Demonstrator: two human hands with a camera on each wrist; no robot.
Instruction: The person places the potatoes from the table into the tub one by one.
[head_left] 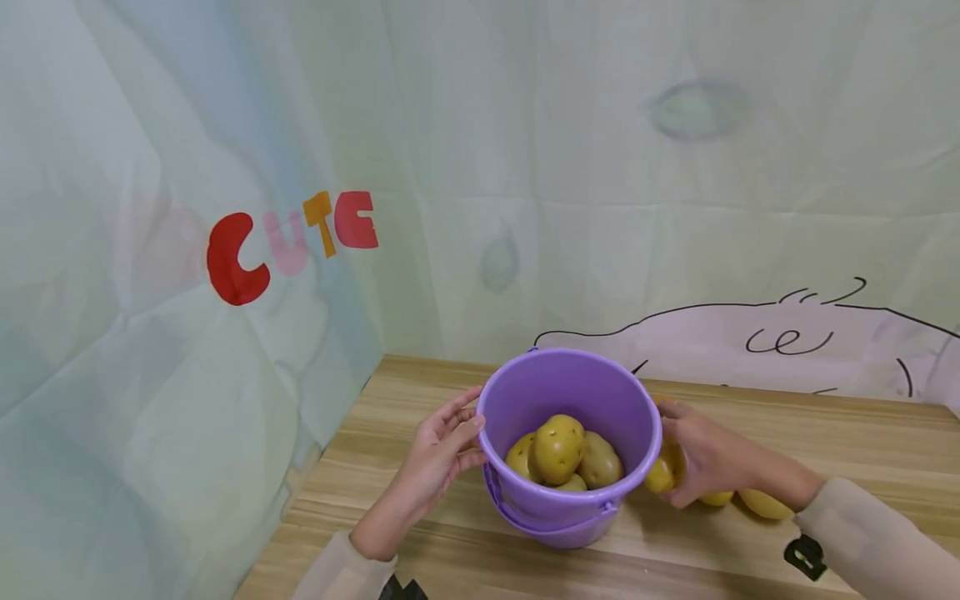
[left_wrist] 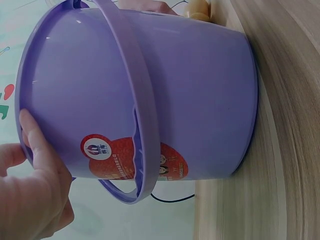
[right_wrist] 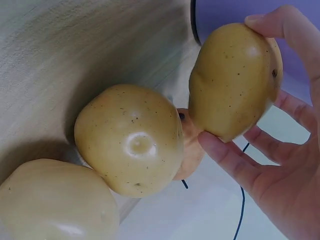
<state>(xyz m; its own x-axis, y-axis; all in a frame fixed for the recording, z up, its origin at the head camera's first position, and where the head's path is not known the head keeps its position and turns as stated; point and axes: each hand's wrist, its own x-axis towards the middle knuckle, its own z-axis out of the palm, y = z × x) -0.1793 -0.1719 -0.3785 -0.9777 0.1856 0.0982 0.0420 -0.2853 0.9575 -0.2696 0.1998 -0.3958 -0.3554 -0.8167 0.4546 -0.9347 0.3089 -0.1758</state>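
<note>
A purple bucket stands on the wooden table with several yellow potatoes inside. My left hand holds the bucket at its left rim, the thumb at the edge and a finger along the outer wall in the left wrist view. On the bucket's right side, my right hand grips a potato between thumb and fingers, close beside the outer wall. Under that hand lie two more potatoes, one with a round dimple and a paler one.
The bucket's handle hangs down along its front, over a red label. An orange-brown rounded thing shows partly behind the dimpled potato. Printed cloth walls close off the table's back and left.
</note>
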